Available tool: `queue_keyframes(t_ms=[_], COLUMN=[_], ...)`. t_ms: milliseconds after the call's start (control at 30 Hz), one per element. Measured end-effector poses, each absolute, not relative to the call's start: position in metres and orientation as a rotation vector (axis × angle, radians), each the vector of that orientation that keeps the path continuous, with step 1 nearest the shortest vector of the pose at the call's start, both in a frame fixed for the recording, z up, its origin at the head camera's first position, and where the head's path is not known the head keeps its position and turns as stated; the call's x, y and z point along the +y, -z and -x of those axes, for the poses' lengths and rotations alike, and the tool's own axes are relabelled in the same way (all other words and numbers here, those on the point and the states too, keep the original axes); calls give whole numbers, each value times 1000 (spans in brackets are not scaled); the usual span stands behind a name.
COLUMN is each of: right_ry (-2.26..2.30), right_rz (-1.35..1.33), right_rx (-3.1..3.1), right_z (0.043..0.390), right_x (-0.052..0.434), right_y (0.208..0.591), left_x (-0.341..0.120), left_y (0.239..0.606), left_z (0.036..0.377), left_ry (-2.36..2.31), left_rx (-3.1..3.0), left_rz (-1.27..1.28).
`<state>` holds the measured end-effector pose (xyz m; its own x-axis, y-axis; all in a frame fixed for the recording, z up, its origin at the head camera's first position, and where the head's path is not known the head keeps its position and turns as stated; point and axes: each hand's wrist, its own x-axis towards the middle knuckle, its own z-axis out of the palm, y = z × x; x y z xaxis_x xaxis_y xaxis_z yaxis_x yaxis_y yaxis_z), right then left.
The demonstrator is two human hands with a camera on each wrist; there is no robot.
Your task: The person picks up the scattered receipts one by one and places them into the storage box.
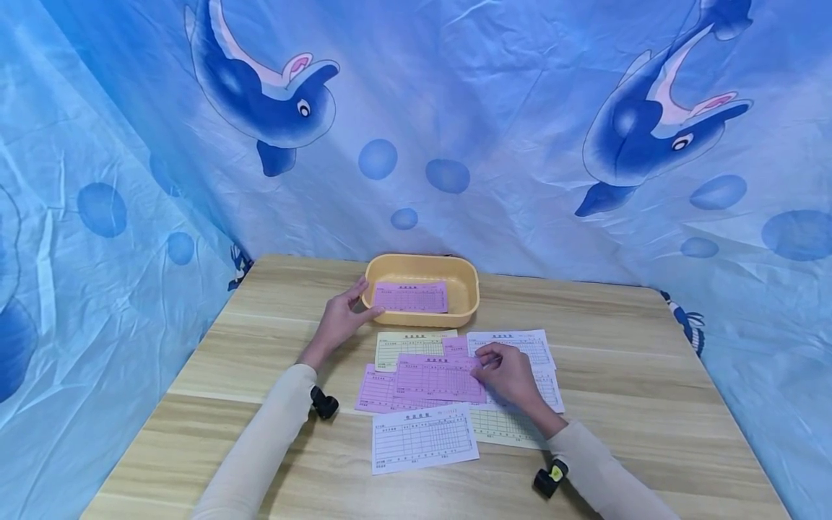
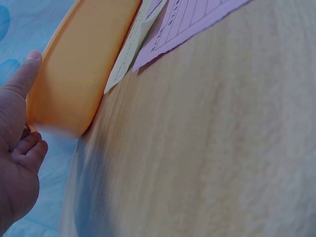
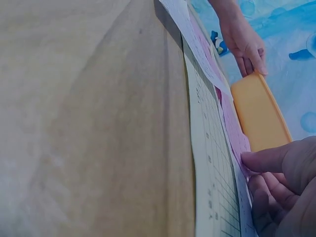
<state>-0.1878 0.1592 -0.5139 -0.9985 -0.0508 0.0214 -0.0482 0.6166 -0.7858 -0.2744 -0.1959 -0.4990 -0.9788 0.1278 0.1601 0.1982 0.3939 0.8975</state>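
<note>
My left hand (image 1: 341,318) holds the left end of a yellow plastic basin (image 1: 464,318), thumb at its front rim and fingers along the outer end. A pink form slip (image 1: 411,297) lies inside that basin. With thumb and fingertips my right hand (image 1: 507,373) pinches the right edge of another pink slip (image 1: 435,377), which lies over the other papers. In the right wrist view the thumb and fingers of the right hand (image 3: 284,173) meet at the pink paper's edge. The left wrist view shows the left thumb against the basin wall (image 2: 79,69).
Around the pinched slip lie a pale yellow slip (image 1: 396,349), a lower pink slip (image 1: 373,390), white slips (image 1: 536,343) and a greenish slip (image 1: 507,426). Nearest the front is a white slip (image 1: 425,438). A blue dolphin-print curtain (image 1: 416,108) hangs behind the wooden table (image 1: 624,347).
</note>
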Motion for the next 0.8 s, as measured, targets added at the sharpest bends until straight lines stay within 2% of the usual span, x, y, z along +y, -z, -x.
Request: queue_keyframes(t_ms=[500,800], right_ry=[1408,1512], right_rz=[397,339], right_rx=[2829,2796], right_z=[191,193], right_x=[170,173], right_y=[510,504], left_x=[-198,-197], left_y=[498,499], left_z=[277,277], left_ry=[1650,1664], left_rx=[-2590,-2598], left_rz=[290,285])
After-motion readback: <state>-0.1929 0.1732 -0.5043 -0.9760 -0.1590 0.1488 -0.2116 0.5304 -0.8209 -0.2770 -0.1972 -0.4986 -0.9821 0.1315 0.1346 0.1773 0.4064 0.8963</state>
